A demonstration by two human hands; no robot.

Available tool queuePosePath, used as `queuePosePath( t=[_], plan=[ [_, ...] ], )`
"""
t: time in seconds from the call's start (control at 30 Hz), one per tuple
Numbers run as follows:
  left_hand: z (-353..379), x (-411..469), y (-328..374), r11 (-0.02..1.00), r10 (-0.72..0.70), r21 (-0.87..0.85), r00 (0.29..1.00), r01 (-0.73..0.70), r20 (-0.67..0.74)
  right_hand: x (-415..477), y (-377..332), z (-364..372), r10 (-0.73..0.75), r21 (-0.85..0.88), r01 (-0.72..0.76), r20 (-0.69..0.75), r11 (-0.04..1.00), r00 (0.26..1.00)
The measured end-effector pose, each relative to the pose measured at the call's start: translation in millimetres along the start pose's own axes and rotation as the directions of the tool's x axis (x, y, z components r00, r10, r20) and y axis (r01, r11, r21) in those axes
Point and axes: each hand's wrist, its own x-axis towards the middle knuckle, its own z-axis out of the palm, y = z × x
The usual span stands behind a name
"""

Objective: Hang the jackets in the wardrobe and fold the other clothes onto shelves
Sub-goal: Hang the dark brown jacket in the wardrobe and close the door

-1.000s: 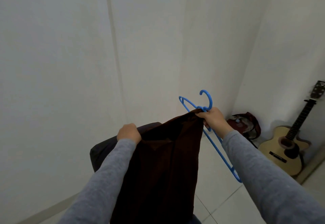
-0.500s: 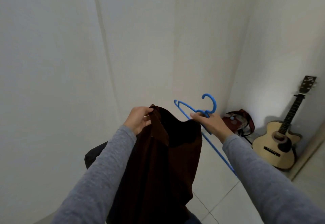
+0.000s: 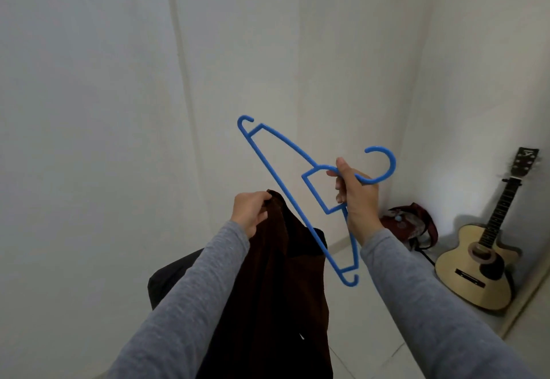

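long grey knit sleeves (image 3: pixel 190 304) on both arms, grips bare.

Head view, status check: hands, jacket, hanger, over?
Left hand grips brown jacket by its top. Right hand holds blue hanger by its neck, tilted. Jacket not yet on hanger. Guitar in corner, clear.
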Motion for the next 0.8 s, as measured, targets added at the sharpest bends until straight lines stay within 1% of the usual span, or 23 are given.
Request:
queuePosePath(
  t=[0.07, 0.2, 0.3, 0.37, 0.43, 0.53, 0.6, 0.67, 0.73, 0.8],
  plan=[
    [2, -4, -1, 1.0, -0.001, 0.026, 1.0, 0.001, 0.013, -2, -3, 11, 0.0, 0.053, 0.0, 0.002, 0.999, 1.0],
    [3, -18, 3, 0.995, 0.008, 0.095, 0.995, -0.018, 0.102, -4, -9, 26, 0.021, 0.222, -0.026, 0.023, 0.975, 1.0],
    [0, -29, 12, 0.989, 0.02, 0.142, 0.988, -0.042, 0.154, -1, -16, 36, 0.073, 0.401, -0.074, 0.018, 0.913, 0.997],
    [-6, -34, 18, 0.983, 0.035, 0.175, 0.989, -0.06, 0.142, 3, -22, 42, 0.103, 0.504, -0.098, 0.019, 0.858, 0.995],
    [-15, -36, 24, 0.974, 0.031, 0.218, 0.993, -0.055, 0.112, 5, -27, 48, 0.11, 0.569, -0.096, 0.009, 0.817, 0.994],
    [-31, -38, 31, 0.962, 0.019, 0.269, 0.998, -0.035, 0.061, 5, -31, 59, 0.106, 0.603, -0.101, 0.027, 0.792, 0.994],
    [-36, -41, 36, 0.963, 0.016, 0.269, 0.998, -0.031, 0.059, 2, -29, 63, 0.1, 0.603, -0.103, 0.038, 0.791, 0.994],
    [-45, -48, 43, 0.975, 0.037, 0.218, 0.997, -0.052, 0.072, -7, -16, 70, 0.117, 0.577, -0.13, 0.059, 0.806, 0.991],
    [-50, -54, 52, 0.988, 0.073, 0.128, 0.994, -0.082, 0.076, -19, 4, 73, 0.141, 0.542, -0.148, 0.056, 0.827, 0.988],
    [-58, -61, 67, 0.993, 0.113, 0.031, 0.992, -0.115, 0.046, -31, 29, 72, 0.19, 0.491, -0.184, 0.038, 0.851, 0.981]
  ],
)
